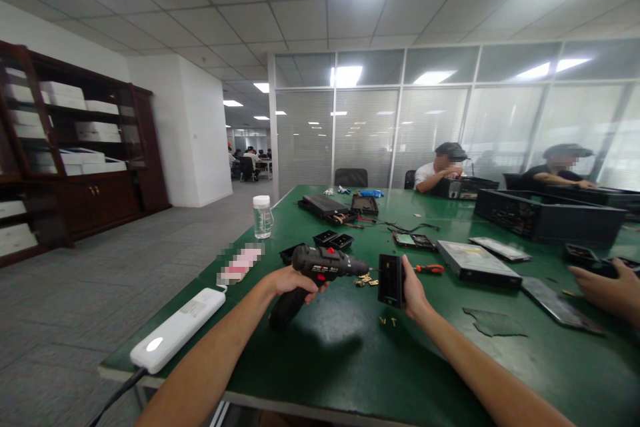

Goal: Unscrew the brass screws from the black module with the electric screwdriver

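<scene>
My left hand (300, 281) is wrapped round the handle of a black cordless drill (323, 263) with red details, its chuck pointing right. In my right hand (416, 290) a small black open-faced box (389, 280) stands upright above the table, its hollow side toward the drill. The drill's tip is at or very near the box; whether they touch I cannot tell. Brass-coloured metal pieces (367, 280) lie behind and between them, and small screws (389, 321) lie below the box. An orange-handled screwdriver (430, 269) sits just past my right hand.
A white power strip (180, 327), a pink pixelated item (242, 263) and a clear bottle (262, 217) line the table's left edge. Black trays (333, 239), a silver drive (477, 263) and a large black case (550, 215) lie beyond. A co-worker's hand (607, 287) is at right.
</scene>
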`<state>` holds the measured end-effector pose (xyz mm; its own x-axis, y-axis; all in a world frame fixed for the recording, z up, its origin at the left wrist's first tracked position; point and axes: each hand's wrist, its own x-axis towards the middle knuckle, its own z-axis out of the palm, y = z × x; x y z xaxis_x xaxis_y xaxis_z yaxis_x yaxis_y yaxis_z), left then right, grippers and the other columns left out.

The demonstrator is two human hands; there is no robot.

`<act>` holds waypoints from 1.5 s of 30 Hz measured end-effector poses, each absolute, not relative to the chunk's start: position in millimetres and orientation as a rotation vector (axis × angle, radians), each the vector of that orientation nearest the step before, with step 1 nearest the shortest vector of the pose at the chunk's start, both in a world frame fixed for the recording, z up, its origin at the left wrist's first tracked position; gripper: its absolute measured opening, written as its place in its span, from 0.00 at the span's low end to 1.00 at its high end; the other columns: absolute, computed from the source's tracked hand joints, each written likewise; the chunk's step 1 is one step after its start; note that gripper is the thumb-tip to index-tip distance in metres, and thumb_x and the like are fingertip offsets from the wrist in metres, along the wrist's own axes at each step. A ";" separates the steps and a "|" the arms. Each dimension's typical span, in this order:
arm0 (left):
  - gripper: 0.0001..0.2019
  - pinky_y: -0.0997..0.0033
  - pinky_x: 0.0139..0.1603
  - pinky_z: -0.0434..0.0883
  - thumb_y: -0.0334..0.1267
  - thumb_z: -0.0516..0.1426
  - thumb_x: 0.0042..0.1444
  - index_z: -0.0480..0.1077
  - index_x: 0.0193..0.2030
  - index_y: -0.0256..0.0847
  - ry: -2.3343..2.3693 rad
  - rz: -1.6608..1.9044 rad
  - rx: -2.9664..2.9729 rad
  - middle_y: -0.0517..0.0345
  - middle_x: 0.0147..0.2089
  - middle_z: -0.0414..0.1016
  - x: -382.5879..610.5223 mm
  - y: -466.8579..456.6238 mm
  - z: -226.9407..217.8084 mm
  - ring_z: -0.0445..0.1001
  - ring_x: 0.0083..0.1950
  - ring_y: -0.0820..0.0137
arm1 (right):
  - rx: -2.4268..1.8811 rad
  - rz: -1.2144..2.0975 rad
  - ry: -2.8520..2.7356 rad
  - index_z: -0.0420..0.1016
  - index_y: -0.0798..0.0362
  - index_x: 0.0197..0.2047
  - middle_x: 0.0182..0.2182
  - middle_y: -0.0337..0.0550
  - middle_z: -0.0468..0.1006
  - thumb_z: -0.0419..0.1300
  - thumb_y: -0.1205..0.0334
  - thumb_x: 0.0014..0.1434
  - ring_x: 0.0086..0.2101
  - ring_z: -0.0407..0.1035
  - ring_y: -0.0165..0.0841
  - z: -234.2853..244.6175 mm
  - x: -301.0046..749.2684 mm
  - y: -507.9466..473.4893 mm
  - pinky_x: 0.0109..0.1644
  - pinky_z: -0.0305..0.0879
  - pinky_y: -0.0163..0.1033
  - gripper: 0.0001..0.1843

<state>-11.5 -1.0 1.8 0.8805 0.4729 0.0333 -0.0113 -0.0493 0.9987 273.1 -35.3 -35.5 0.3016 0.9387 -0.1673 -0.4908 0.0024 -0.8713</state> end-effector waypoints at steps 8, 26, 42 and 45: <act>0.16 0.74 0.25 0.65 0.34 0.57 0.40 0.65 0.38 0.30 0.375 0.404 1.593 0.52 0.34 0.65 -11.0 -1.7 2.9 0.64 0.23 0.77 | -1.027 1.210 -0.607 0.69 0.54 0.30 0.19 0.40 0.72 0.53 0.41 0.45 0.19 0.67 0.33 -37.2 274.7 -33.9 0.25 0.64 0.39 0.23; 0.17 0.74 0.24 0.65 0.35 0.58 0.39 0.65 0.38 0.30 0.383 0.418 1.590 0.52 0.33 0.66 -10.2 -2.0 1.9 0.64 0.23 0.77 | -1.046 1.234 -0.564 0.68 0.54 0.27 0.18 0.40 0.72 0.53 0.41 0.44 0.20 0.67 0.33 -34.3 273.5 -36.2 0.25 0.65 0.39 0.22; 0.17 0.73 0.25 0.64 0.33 0.58 0.40 0.65 0.39 0.30 0.377 0.398 1.570 0.52 0.34 0.65 -10.2 -4.6 5.5 0.64 0.23 0.77 | -1.044 1.214 -0.572 0.68 0.54 0.28 0.18 0.39 0.72 0.54 0.41 0.44 0.20 0.68 0.34 -33.8 272.9 -36.8 0.25 0.65 0.41 0.22; 0.16 0.74 0.25 0.64 0.33 0.58 0.40 0.65 0.39 0.30 0.374 0.402 1.578 0.52 0.34 0.65 -10.3 -4.6 5.2 0.64 0.23 0.77 | -1.046 1.209 -0.591 0.69 0.54 0.27 0.17 0.40 0.72 0.53 0.40 0.44 0.19 0.67 0.35 -35.3 273.3 -35.7 0.25 0.65 0.41 0.23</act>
<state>-10.3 -4.6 5.2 0.8810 0.4723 0.0270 -0.0067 -0.0447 0.9990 273.3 -35.7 -35.3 0.2939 0.9440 -0.1497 -0.4618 0.0031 -0.8870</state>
